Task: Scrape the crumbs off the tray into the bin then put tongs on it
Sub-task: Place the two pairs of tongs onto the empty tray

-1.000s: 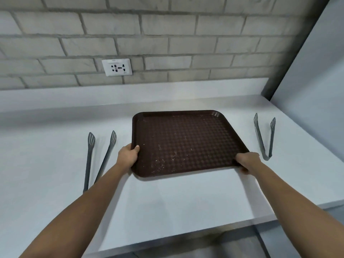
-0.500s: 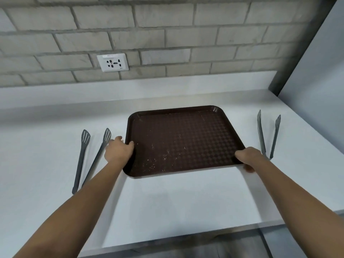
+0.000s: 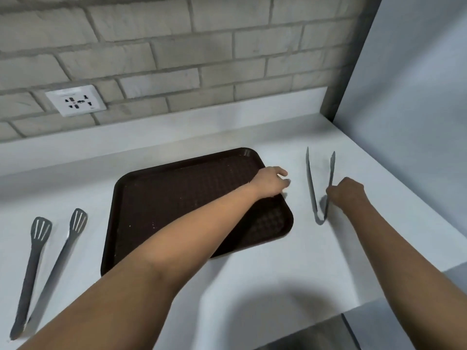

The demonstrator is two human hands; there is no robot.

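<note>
The right hand (image 3: 347, 193) is curled at the right arm of the plain grey tongs (image 3: 319, 188), though whether that arm is actually pinched cannot be told. The left hand (image 3: 270, 181), fingers loosely spread, is laid across the right rim of the brown tray (image 3: 161, 210). Crumbs (image 3: 154, 224) are seen on the tray, so scraping appears undone; no bin is shown. Slotted tongs (image 3: 48, 246) lie on the counter (image 3: 252, 286), left of the tray.
</note>
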